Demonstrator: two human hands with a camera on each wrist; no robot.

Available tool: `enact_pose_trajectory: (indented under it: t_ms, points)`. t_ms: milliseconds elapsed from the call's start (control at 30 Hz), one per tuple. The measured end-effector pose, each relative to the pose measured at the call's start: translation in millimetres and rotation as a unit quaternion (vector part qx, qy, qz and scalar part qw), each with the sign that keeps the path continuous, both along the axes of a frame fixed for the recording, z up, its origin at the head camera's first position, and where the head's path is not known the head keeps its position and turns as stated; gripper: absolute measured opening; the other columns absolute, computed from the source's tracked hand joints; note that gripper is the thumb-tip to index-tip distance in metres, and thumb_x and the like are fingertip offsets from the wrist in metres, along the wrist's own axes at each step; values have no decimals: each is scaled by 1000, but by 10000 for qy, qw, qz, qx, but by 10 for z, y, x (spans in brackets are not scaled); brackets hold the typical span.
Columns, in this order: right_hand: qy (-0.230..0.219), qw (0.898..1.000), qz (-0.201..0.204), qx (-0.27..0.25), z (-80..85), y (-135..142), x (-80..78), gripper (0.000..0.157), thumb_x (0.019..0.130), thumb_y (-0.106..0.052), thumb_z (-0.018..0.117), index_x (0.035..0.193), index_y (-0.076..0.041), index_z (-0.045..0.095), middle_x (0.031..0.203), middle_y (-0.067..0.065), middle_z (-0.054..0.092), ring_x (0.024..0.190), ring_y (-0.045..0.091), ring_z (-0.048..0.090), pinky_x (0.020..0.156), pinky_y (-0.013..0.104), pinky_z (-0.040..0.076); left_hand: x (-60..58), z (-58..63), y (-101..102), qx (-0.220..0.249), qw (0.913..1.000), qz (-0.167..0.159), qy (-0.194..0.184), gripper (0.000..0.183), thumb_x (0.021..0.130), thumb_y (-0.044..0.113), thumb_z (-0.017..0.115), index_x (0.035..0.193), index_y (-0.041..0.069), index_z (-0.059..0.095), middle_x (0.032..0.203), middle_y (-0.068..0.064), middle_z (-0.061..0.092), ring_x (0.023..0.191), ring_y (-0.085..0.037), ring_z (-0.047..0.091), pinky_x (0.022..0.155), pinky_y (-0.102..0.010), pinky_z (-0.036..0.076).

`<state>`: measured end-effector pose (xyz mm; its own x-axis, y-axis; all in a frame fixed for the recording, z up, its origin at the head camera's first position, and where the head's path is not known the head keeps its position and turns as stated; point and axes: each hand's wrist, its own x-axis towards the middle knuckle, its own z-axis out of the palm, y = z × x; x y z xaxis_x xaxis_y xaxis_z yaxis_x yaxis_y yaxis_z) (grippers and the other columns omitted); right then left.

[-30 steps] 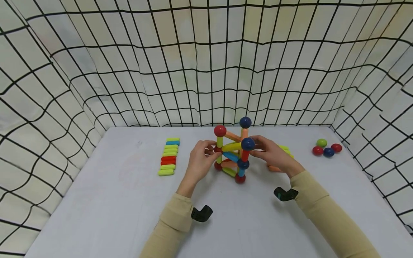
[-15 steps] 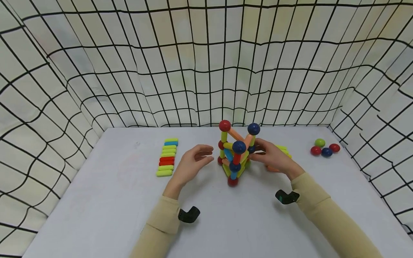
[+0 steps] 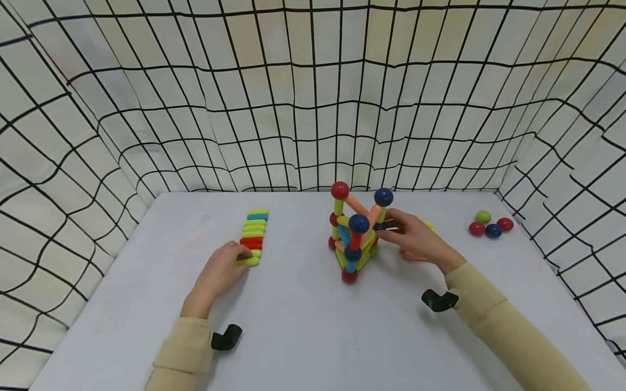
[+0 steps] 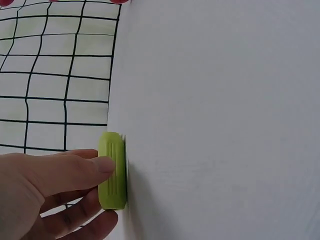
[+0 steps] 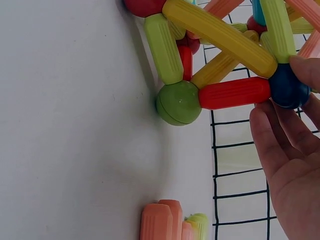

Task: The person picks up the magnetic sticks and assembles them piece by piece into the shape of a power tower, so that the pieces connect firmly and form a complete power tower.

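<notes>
My left hand pinches a lime-green magnetic rod between thumb and fingers, at the near end of a column of coloured rods. The rod stands on edge beside the white surface in the left wrist view. Right of centre stands a framework of rods and balls, with red and dark blue balls at its tops. My right hand holds a dark blue ball on its right side, thumb on one side and fingers on the other. A red rod joins that ball to a green ball.
Several loose balls lie at the far right of the white table. Orange rods and lime rods lie behind the right hand, partly hidden. Black netting surrounds the table at the back and sides.
My left hand has let go of the framework, moved left and taken hold of the nearest rod. The framework has turned, with my right hand staying at its right side.
</notes>
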<state>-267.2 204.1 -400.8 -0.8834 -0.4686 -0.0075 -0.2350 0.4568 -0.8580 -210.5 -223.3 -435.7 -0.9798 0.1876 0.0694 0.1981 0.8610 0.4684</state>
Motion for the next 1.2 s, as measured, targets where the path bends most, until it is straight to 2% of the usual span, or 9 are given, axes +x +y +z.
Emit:
enact_pose_trajectory:
  t_ms: [200,333,400,567,700,900,1000,1067,1200]
  points:
    - [8,10000,-15,19,6,-26,2,48,94,-29,67,135,-10,51,133,8,55,127,30,51,104,48,43,43,-7,111,-315,9994,-87,-85,25,81,0,76,103,-3,66,99,-14,66,92,-31,60,86,-47,51]
    - [-3,10000,20,-1,10,-35,6,47,94,-28,67,134,-9,52,132,8,56,126,30,52,104,47,43,16,95,383,919,9949,61,-420,29,87,12,73,113,1,65,102,-10,67,93,-25,64,83,-41,53]
    - [17,10000,52,13,10,-45,2,46,94,-29,67,133,-9,52,131,7,56,126,29,52,103,46,44,-9,206,557,2017,9764,156,-756,33,91,18,70,120,4,63,107,-10,65,94,-23,66,84,-37,54]
    - [78,9999,63,68,30,-44,0,45,94,-29,67,132,-9,52,130,7,57,125,29,53,103,46,44,-81,545,990,4141,9022,314,-1162,39,95,21,64,128,2,57,116,-14,62,99,-22,65,90,-32,53]
    - [44,9999,28,122,53,-25,20,44,94,-28,67,131,-9,53,130,7,57,125,30,53,102,47,44,-152,727,1262,4855,8626,252,-1396,37,96,18,64,128,1,56,117,-14,65,99,-22,65,92,-31,52]
    - [103,9998,3,156,64,-40,32,43,94,-28,66,131,-9,53,130,8,58,124,30,54,102,46,45,-259,827,1474,5734,7945,154,-1993,41,97,14,62,132,-3,51,122,-17,61,102,-22,66,90,-28,53]
    - [112,9998,50,144,57,-40,30,44,94,-27,66,132,-9,53,130,8,57,124,30,54,102,46,45,-287,845,1524,5938,7756,216,-2128,42,97,13,62,133,-4,51,121,-17,60,101,-21,66,88,-27,53]
    - [97,9998,74,138,48,-36,27,44,95,-27,66,132,-10,53,131,7,57,125,29,53,102,46,45,-294,858,1546,5993,7695,246,-2192,42,97,14,62,133,-3,51,120,-17,60,99,-21,66,88,-27,53]
    - [80,9999,93,121,46,-26,31,43,95,-28,66,132,-10,53,131,7,57,125,29,53,102,47,45,-289,895,1578,5905,7737,219,-2285,41,97,16,63,133,-2,53,119,-15,61,99,-21,65,88,-27,53]
